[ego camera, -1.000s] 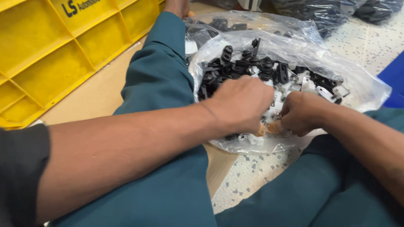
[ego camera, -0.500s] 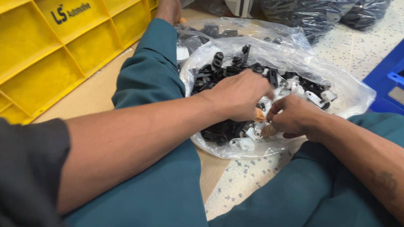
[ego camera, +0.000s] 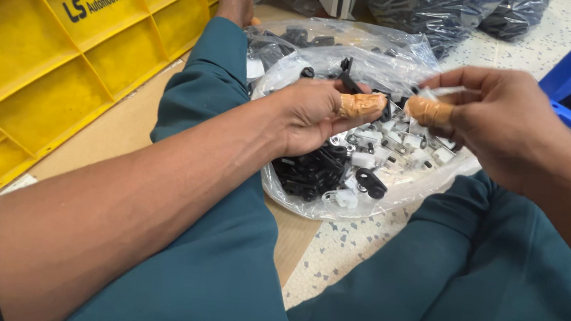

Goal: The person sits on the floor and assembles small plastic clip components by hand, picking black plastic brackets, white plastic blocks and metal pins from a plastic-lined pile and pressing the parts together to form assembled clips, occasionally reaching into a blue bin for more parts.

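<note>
The left hand (ego camera: 318, 115) pinches a small black clip (ego camera: 346, 82), mostly hidden. The right hand (ego camera: 491, 121) pinches a blurred white piece (ego camera: 439, 91) above the clear bag of clips (ego camera: 368, 168).

The bag (ego camera: 429, 188) is thin, clear, glossy crinkled plastic, full of small black and white moulded plastic clips (ego camera: 340, 169). Tan cloth-like tape wraps the left thumb (ego camera: 363, 105) and a right finger (ego camera: 428, 111). The trousers (ego camera: 219, 273) are matt teal cloth; the crate (ego camera: 42, 81) is smooth yellow plastic.
</note>
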